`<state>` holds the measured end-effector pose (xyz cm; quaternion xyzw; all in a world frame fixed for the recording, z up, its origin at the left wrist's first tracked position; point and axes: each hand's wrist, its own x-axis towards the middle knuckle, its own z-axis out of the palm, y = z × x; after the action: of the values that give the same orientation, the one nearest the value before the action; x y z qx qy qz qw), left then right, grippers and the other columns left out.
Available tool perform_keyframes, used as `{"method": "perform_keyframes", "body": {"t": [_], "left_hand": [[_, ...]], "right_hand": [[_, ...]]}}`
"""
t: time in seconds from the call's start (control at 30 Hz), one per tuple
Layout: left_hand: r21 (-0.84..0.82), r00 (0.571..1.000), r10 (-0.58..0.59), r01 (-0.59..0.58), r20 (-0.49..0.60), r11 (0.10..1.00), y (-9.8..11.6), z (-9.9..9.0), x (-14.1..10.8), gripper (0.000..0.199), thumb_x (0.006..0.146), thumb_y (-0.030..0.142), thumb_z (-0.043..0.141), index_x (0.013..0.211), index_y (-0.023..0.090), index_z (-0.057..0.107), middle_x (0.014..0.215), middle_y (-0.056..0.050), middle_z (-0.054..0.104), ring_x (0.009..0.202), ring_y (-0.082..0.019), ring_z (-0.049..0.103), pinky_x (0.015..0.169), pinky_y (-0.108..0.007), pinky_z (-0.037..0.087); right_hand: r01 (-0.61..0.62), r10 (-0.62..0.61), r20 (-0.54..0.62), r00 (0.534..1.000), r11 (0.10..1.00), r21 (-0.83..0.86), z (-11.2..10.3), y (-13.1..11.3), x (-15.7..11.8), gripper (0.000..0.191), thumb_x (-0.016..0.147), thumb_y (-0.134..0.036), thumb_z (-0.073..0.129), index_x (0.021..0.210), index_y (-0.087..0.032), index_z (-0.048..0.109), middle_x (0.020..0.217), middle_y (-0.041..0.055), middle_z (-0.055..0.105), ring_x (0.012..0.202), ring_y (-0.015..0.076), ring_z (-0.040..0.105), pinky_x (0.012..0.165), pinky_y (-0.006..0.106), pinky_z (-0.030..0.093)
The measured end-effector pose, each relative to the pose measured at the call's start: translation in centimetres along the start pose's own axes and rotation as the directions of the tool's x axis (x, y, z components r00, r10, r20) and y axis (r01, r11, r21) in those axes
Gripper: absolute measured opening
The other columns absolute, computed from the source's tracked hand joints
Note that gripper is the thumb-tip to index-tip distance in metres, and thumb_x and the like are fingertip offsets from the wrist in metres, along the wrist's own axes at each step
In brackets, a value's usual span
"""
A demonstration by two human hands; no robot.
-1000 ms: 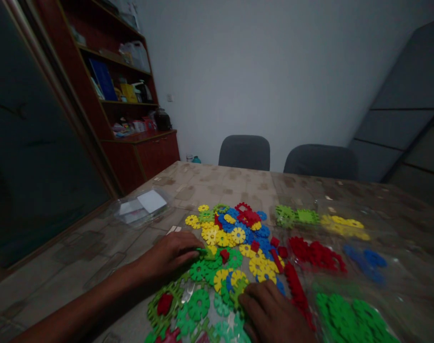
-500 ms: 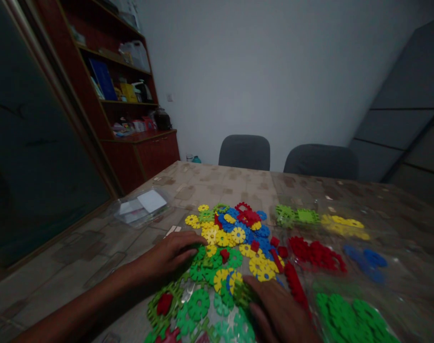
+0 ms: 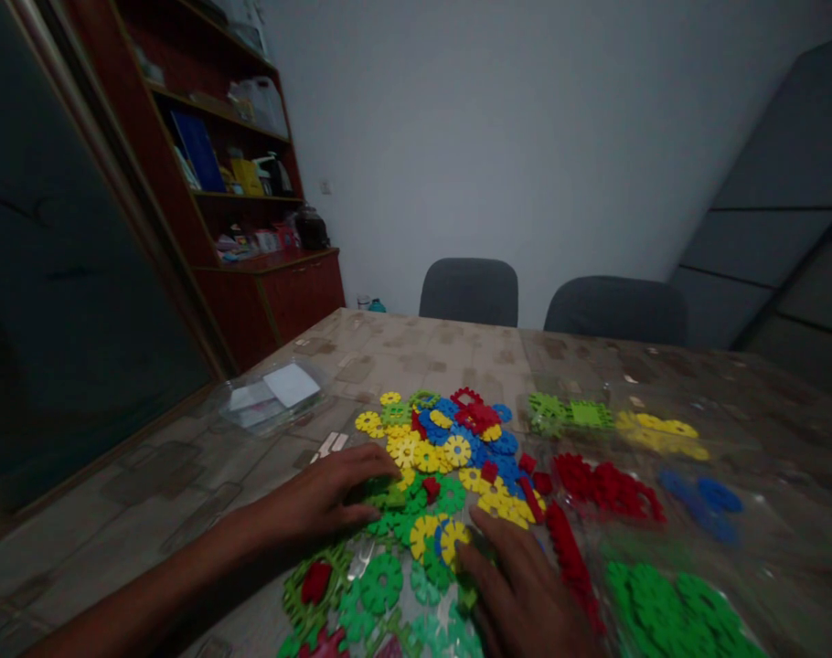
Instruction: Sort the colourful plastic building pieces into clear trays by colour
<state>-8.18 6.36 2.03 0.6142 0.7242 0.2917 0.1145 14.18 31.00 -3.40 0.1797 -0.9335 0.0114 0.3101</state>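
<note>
Flat toothed plastic pieces in yellow, green, blue and red form a loose pile [image 3: 426, 455] at the table's middle. At the pile's left edge my left hand [image 3: 351, 484] rests with fingers curved and apart over green pieces [image 3: 389, 498]. On the near right side of the pile, my right hand [image 3: 518, 576] lies over the pieces, fingertips beside the yellow discs [image 3: 453, 543]. A bit of light green piece [image 3: 467, 598] shows under its fingers; whether they grip it is hidden.
Clear trays at the right hold light green [image 3: 587, 414], yellow [image 3: 663, 434], red [image 3: 608, 487], blue [image 3: 718, 496] and green pieces [image 3: 677, 608]. Another clear tray [image 3: 269, 397] with white cards lies at the left. Two grey chairs [image 3: 469, 291] stand behind the table.
My right hand has moved slightly left and up, covering more of the light green piece and some yellow discs. My left hand has shifted slightly, its fingers over the green pieces.
</note>
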Motion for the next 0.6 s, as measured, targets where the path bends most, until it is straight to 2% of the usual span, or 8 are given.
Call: {"method": "perform_keyframes", "body": {"t": [0.07,0.17,0.27,0.43,0.6], "left_hand": [[0.003,1.0,-0.004,0.004,-0.001,1.0,0.0,0.1,0.0,0.034,0.104,0.042,0.056,0.135,0.027,0.058,0.132,-0.01,0.064,0.118,-0.027,0.062,0.102,-0.041,0.049],[0.053,0.999,-0.044,0.044,-0.011,0.998,-0.3,0.1,0.0,0.029,0.107,0.036,0.052,0.133,0.026,0.06,0.129,-0.01,0.067,0.119,-0.027,0.063,0.103,-0.041,0.048],[0.067,0.998,-0.05,0.052,-0.024,0.996,-0.4,0.1,0.1,0.027,0.107,0.035,0.051,0.128,0.024,0.063,0.124,-0.01,0.07,0.115,-0.026,0.064,0.101,-0.04,0.049],[-0.002,0.999,0.016,-0.016,-0.028,1.0,0.3,0.0,0.4,0.025,0.103,0.041,0.06,0.118,0.022,0.065,0.113,-0.009,0.07,0.105,-0.025,0.066,0.092,-0.037,0.051],[0.035,0.998,0.059,-0.058,-0.033,0.998,0.7,0.0,0.6,0.027,0.108,0.04,0.049,0.117,0.022,0.067,0.11,-0.01,0.071,0.102,-0.024,0.066,0.09,-0.036,0.052]], "right_hand": [[-0.005,0.005,0.01,1.0,1.0,0.031,0.2,-0.2,-0.2,0.044,0.088,-0.003,0.052,0.129,-0.015,0.063,0.134,0.0191,0.068,0.118,0.031,0.069,0.09,0.039,0.062],[-0.106,0.103,0.038,0.994,0.989,0.105,-0.1,-0.7,-0.1,0.058,0.079,0.003,0.049,0.133,-0.015,0.06,0.133,0.017,0.069,0.12,0.0275,0.068,0.095,0.036,0.059],[-0.178,0.167,0.071,0.983,0.966,0.188,-0.8,-0.8,0.2,0.063,0.077,0.003,0.047,0.136,-0.016,0.057,0.122,0.0133,0.074,0.112,0.0242,0.071,0.095,0.032,0.059],[-0.118,0.115,0.026,0.993,0.956,0.268,-1.2,0.0,0.4,0.059,0.093,-0.007,0.047,0.151,-0.016,0.046,0.117,0.0108,0.076,0.102,0.0224,0.075,0.087,0.027,0.062],[-0.158,0.176,-0.049,0.983,0.955,0.252,-1.1,0.1,0.6,0.055,0.103,-0.014,0.044,0.157,-0.025,0.04,0.121,0.0063,0.076,0.104,0.0204,0.075,0.088,0.027,0.062]]}}
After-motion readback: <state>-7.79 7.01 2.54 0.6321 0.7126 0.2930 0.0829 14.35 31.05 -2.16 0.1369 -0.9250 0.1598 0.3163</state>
